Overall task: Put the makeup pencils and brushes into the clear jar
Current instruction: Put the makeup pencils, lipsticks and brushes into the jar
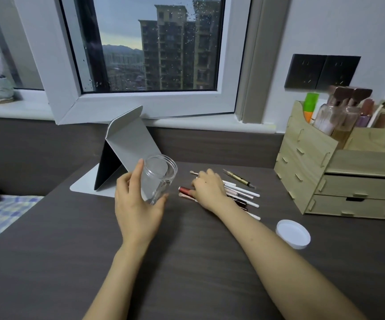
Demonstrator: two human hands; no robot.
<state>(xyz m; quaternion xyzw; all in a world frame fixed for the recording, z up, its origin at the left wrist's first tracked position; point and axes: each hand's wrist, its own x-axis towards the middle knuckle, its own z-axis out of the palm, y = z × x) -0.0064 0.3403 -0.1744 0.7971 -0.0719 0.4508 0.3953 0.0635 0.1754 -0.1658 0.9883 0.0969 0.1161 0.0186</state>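
Note:
My left hand (136,204) grips the empty clear jar (158,179), which is tilted with its open mouth turned up and to the right, just above the dark desk. Right of it lies a pile of makeup pencils and brushes (242,195), mostly white-handled, with a red-tipped one (183,189) sticking out to the left. My right hand (208,189) rests palm down on the pile, its fingers curled over several of them. Whether it has closed on any I cannot make out. A dark gold pencil (238,178) lies apart at the back.
The jar's white lid (293,233) lies on the desk at the right. A wooden drawer organiser (339,172) with bottles stands at the far right. A folded grey stand (122,151) sits behind the jar. A bed edge (2,211) is at the left.

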